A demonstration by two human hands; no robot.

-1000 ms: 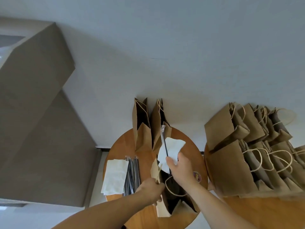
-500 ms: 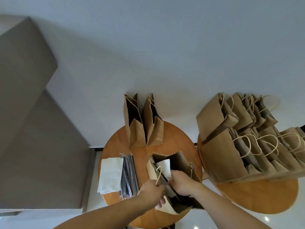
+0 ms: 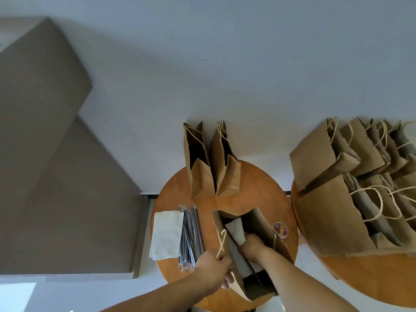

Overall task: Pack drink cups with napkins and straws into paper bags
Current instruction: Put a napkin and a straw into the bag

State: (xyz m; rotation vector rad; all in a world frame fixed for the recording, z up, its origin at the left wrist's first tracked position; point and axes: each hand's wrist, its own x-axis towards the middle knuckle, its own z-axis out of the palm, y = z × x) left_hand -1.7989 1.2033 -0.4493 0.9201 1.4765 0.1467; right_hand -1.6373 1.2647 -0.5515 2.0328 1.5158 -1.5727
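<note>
An open brown paper bag (image 3: 262,224) stands at the near side of a round wooden table (image 3: 252,183). My left hand (image 3: 212,270) grips the bag's near rim and its twine handle. My right hand (image 3: 252,245) is inside the bag's mouth, holding a white napkin (image 3: 236,230) that sticks up from it; a black straw runs down beside my wrist. A stack of white napkins (image 3: 165,234) and a bundle of wrapped straws (image 3: 191,235) lie on the table's left side. No drink cup shows.
Two empty open bags (image 3: 212,163) stand at the table's far edge against the wall. A small colourful disc (image 3: 280,229) lies right of the bag. A second round table (image 3: 369,280) on the right carries several bags (image 3: 351,190) with handles. A grey cabinet fills the left.
My right hand has brought the napkin and straw down from above the bag into its mouth. My left hand has kept hold of the bag's rim.
</note>
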